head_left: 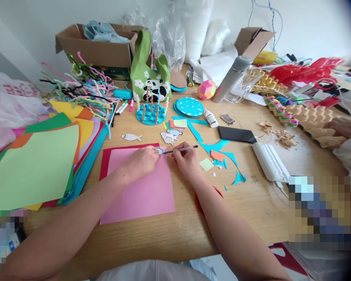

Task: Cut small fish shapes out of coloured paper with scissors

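Observation:
A sheet of pink paper (140, 195) lies over a red sheet (104, 164) in front of me. My left hand (143, 160), fingers closed together, holds a small white paper cutout (159, 150) down at the pink sheet's upper right corner. In my right hand (185, 160) is a slim pen (190, 148), gripped in a writing hold, its tip at the cutout's edge. Just behind lie a paper fish (131, 137) and a small pile of further fish cutouts (170, 136). Red-handled scissors (218, 191) seem to lie partly hidden under my right forearm.
Coloured paper sheets (41, 164) are stacked at left, below pipe cleaners (84, 86). Behind stand a green panda bag (152, 74), a blue stand with twisted posts (151, 117), a glue bottle (211, 118) and a grey flask (232, 80). A phone (236, 134) and another person's hand (346, 127) are at right.

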The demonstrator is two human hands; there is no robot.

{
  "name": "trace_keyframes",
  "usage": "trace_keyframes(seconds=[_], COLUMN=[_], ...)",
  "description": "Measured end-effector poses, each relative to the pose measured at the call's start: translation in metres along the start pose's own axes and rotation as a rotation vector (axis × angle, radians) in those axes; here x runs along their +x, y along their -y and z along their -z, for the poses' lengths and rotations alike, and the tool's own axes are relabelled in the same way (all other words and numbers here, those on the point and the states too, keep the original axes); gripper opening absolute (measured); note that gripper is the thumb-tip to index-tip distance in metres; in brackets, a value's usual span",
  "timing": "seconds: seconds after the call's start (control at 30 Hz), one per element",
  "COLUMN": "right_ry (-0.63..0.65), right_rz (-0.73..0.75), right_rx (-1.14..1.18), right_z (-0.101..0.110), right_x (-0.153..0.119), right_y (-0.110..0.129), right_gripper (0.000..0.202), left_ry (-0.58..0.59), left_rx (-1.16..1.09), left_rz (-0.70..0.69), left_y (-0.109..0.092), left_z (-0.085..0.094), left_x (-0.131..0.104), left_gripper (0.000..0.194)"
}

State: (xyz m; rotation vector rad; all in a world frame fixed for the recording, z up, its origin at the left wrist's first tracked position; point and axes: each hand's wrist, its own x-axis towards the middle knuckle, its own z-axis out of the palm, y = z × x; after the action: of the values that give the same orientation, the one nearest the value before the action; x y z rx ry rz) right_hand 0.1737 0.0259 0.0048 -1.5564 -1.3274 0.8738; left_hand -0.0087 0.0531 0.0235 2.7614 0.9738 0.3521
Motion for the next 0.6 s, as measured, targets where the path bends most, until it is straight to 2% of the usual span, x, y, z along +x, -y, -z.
trace_keyframes(seconds=[0.23, 0.6], right_ry=[-0.008, -0.004], right_rz=[0.021, 0.043], right_rx=[0.0, -0.002], right_z=[0.0, 0.0], right_x=[0.0, -0.002], right_y=[0.001, 0.0], right_gripper=[0.005, 0.006], left_ry=[-0.038, -0.086], left_rx=[0.012, 0.036], left_rz=[0.045, 0.036], left_y=[0.002, 0.004], left_z=[-0.006, -0.012], left_x=[0.0, -0.002], left_gripper=[0.031, 0.028])
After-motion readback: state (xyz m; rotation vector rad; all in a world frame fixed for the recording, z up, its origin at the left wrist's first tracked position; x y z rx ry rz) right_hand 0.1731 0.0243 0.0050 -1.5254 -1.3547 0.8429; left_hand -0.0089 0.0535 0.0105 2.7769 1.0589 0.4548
